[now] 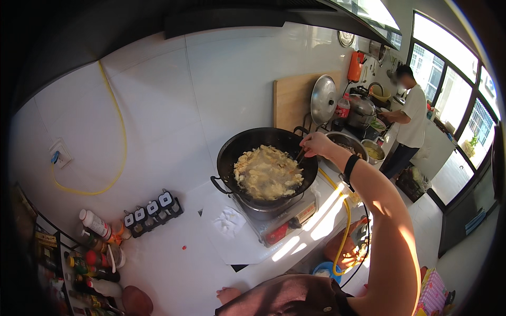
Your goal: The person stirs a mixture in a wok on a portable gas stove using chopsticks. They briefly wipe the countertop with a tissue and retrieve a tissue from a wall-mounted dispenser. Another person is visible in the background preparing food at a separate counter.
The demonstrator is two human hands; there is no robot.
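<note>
A black wok [228,158] with two loop handles sits on a gas stove [272,231]. Yellowish pieces that look like egg [272,173] bubble in its liquid. At the wok's right rim, my right hand [315,144] grips the handle of a slender utensil [300,156], its lower end hidden or too small to make out. My left hand [228,295] rests on the white counter [189,276] near my body, partly covered by my brown clothing; its finger position is unclear. A crumpled white cloth or tissue [228,222] lies left of the stove.
Spice jars in a black rack [154,213] and several bottles [95,224] stand left. Right of the wok are a metal bowl [336,138], a pot lid [324,100] and a pressure cooker [361,112]. A yellow hose [348,217] hangs off the counter. Another person [411,106] stands farther back.
</note>
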